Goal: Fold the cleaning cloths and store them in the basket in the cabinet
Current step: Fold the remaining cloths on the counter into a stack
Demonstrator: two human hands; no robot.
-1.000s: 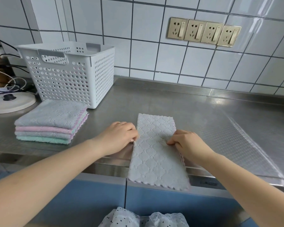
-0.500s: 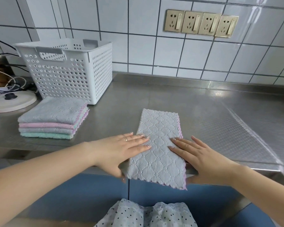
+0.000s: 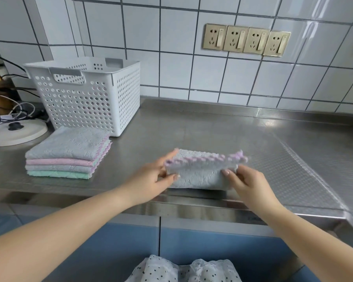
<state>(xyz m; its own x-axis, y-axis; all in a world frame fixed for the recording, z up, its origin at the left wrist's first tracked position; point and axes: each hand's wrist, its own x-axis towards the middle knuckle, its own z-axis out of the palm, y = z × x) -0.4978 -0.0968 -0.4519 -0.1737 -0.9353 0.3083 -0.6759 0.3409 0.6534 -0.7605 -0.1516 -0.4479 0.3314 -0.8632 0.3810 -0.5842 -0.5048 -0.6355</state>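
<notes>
**Both hands pinching the near edge of a soft grey cloth, mid-fold**

Pinched between thumb and fingers, the near edge of the grey cloth [image 3: 200,176] is lifted off the steel counter [image 3: 202,129] and doubled toward the wall. My left hand [image 3: 151,180] holds the left corner, thumb on the side facing me and fingers behind; my right hand [image 3: 247,182] holds the right corner the same way. Neither hand is wide open: each is closed just enough to trap the fabric. The lilac scalloped trim [image 3: 206,158] runs along the raised edge between my two hands, and the rest of the cloth lies on the counter near its front edge.

I judge this cloth to be very light and completely limp. It sags between my hands, so it will not hold a line unless I keep both corners level and slightly taut. The plush pile looks grippy rather than slick, so a light pinch is enough, and nothing here is fragile. The corners are the right place to hold; taken in the middle, it would bunch.

Further off to the left sits the stack of folded cloths [image 3: 67,153], grey, pink, grey and green, four by my count. Just behind the stack stands the white perforated basket [image 3: 90,94], close against the tiled wall [image 3: 171,58], and I cannot see anything inside it. No cabinet interior is in view.
</notes>
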